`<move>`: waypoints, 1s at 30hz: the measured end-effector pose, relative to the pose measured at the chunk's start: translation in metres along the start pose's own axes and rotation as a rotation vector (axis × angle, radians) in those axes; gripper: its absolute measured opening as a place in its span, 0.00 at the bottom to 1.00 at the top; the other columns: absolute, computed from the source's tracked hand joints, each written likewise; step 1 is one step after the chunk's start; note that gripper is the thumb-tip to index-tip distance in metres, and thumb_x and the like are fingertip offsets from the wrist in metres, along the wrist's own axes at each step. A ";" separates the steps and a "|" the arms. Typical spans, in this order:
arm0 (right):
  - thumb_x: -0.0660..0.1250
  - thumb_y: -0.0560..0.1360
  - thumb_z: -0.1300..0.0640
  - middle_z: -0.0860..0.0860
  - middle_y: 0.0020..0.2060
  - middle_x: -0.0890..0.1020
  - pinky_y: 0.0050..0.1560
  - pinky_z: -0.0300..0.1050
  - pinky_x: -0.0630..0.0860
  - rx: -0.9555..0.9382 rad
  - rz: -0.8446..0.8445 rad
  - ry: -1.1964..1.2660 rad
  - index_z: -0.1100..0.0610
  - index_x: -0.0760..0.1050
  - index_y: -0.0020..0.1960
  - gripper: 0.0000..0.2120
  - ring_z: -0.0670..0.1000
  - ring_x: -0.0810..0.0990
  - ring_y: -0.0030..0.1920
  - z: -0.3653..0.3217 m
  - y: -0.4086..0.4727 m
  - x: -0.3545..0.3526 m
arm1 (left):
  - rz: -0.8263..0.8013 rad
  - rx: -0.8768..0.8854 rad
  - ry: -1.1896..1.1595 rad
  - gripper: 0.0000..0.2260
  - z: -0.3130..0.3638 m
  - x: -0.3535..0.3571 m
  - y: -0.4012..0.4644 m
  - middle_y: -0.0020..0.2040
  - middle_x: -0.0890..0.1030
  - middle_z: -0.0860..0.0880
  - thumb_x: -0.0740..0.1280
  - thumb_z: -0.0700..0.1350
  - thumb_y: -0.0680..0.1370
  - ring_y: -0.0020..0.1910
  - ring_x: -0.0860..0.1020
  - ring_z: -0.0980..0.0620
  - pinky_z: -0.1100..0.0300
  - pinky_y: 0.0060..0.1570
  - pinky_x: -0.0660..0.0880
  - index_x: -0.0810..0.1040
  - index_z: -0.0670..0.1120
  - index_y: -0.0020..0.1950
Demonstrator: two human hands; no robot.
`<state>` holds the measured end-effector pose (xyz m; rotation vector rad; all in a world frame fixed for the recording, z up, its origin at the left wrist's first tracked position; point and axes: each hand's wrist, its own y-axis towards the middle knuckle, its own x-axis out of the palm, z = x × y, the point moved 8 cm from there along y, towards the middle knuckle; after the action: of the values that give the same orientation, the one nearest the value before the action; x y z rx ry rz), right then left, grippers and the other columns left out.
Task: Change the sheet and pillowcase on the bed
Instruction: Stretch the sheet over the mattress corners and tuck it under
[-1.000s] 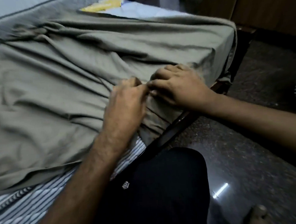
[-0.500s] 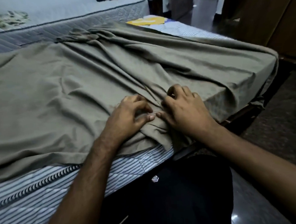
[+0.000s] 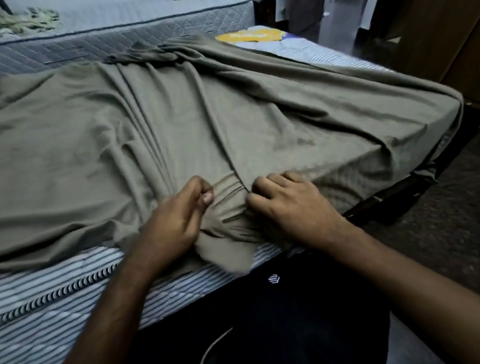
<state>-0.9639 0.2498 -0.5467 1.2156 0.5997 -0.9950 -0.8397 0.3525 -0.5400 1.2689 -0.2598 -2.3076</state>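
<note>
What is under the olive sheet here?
A striped mattress shows below the olive sheet along the near edge and at the far corner. The rest of its top is covered.

The sheet [image 3: 175,135] is shown in a plain olive-grey, with no print. The mattress [image 3: 58,297] beneath it is covered in white fabric with thin dark horizontal stripes, and a black-and-white corded piping is seen along its near edge. The second mattress [image 3: 131,34] behind is finished in pale grey-blue quilting with a dark line of edging. A yellow and white patch [image 3: 249,36] is seen at the far corner. The trousers [image 3: 296,318] are dark navy, marked with a small white logo. The floor [image 3: 444,221] is dark, speckled stone. The cupboard [image 3: 448,31] is brown wood.
</note>
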 end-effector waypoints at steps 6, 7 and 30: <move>0.61 0.77 0.54 0.49 0.40 0.77 0.43 0.48 0.67 -0.083 0.025 0.154 0.52 0.73 0.44 0.04 0.53 0.77 0.44 -0.071 0.007 0.010 | -0.297 -0.335 0.336 0.12 -0.029 -0.013 -0.030 0.32 0.78 0.53 0.69 0.61 0.75 0.33 0.76 0.57 0.56 0.36 0.73 0.77 0.54 0.43; 0.60 0.76 0.54 0.49 0.41 0.77 0.43 0.48 0.67 -0.087 0.002 0.185 0.52 0.74 0.44 0.05 0.53 0.77 0.44 -0.075 0.005 0.014 | -0.371 -0.387 0.360 0.12 -0.032 -0.013 -0.031 0.32 0.79 0.53 0.72 0.61 0.73 0.33 0.76 0.58 0.57 0.36 0.72 0.79 0.54 0.41; 0.54 0.80 0.42 0.53 0.61 0.78 0.55 0.58 0.76 0.212 -0.166 0.317 0.52 0.77 0.64 0.22 0.59 0.78 0.58 0.124 0.051 0.037 | 0.211 -0.223 0.088 0.14 0.003 -0.004 0.063 0.53 0.83 0.59 0.67 0.59 0.79 0.48 0.80 0.64 0.65 0.51 0.76 0.84 0.53 0.58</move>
<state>-0.9168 0.1223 -0.5179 1.5470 0.8706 -1.0310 -0.8202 0.2996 -0.5108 1.1679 -0.0969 -2.0344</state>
